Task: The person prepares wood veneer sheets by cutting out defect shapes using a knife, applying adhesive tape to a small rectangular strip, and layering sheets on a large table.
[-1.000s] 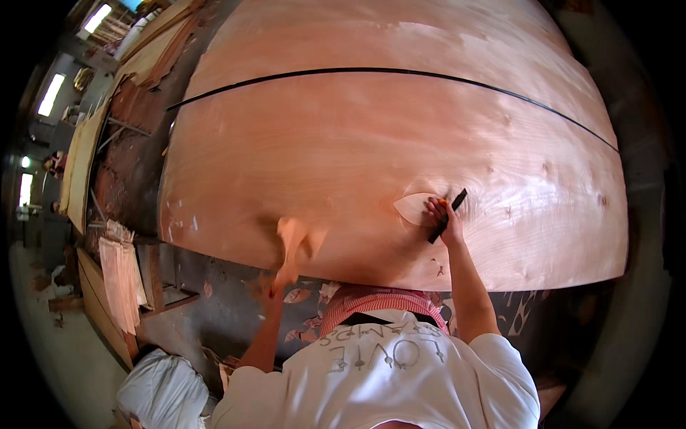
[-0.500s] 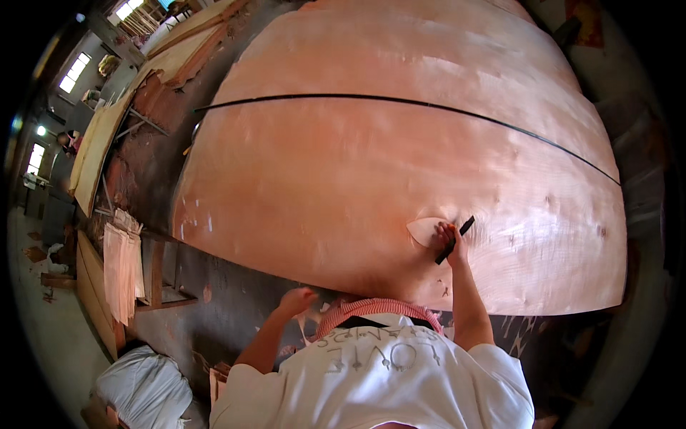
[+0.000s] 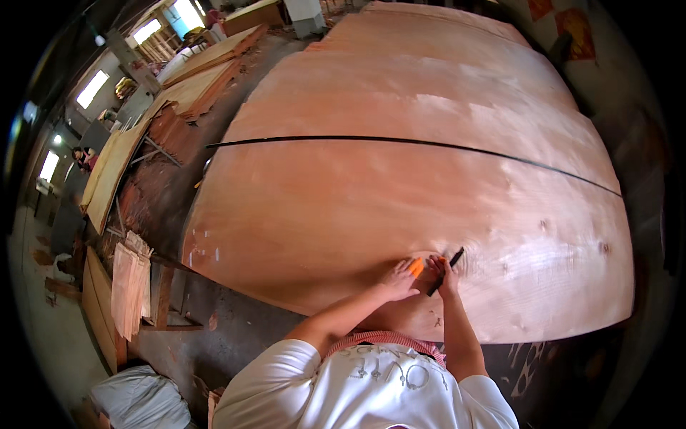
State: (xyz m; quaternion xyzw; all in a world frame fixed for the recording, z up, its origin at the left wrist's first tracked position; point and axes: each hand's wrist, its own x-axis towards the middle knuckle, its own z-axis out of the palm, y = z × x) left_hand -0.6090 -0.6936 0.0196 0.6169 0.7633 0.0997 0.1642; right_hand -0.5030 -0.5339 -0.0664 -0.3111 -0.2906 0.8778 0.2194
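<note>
A wide reddish-tan wood veneer sheet [image 3: 307,207] spreads out in front of me. Near its front edge lies a pointed, leaf-shaped patch of veneer [image 3: 427,254], now mostly covered by my hands. My right hand [image 3: 446,275] is closed around a flat black strip-like tool [image 3: 458,256], held aslant over the patch; its working edge cannot be made out. Beside it, my left hand [image 3: 400,280] rests on the sheet with fingers stretched toward the patch and thumb apart. Orange coverings [image 3: 416,267] show at the left fingertips, and a bit of orange shows at the right ones.
A long thin black strip [image 3: 357,138] crosses the sheet. At the left stand a bundle of veneer strips [image 3: 131,286] on a wooden frame and a pale stuffed sack [image 3: 139,400]. Farther back are long stacks of boards [image 3: 114,168] and a person [image 3: 84,159].
My left hand has come from near my waist up onto the sheet, beside the right hand at the patch. The right hand keeps the black tool. The view has tilted up a little.
</note>
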